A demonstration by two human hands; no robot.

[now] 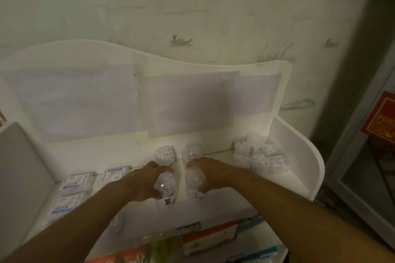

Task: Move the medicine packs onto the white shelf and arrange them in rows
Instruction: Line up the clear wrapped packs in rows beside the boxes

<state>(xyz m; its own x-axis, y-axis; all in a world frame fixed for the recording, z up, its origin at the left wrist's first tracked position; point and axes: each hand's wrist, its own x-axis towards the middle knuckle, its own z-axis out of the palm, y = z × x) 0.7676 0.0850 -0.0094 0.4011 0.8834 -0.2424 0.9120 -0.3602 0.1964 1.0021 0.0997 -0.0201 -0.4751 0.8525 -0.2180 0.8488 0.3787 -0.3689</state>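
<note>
On the shelf [245, 186], your left hand [145, 181] and right hand [210, 174] each curl their grip round one clear pack [167, 188], [194, 183]. They look slippery: release unevenly and they may roll, knocking the two behind [164, 155] askew.

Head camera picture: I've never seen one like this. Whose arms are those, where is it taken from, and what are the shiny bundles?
No machine here: a person wears a camera on the head, looking down at both arms. The left hand grips one clear plastic pack of pills; the right hand grips another. Both packs sit on the white shelf. Two similar packs lie just behind them, and a pile of packs sits in the right corner. Flat white medicine boxes lie in rows at the left. Coloured boxes show on a lower level.
</note>
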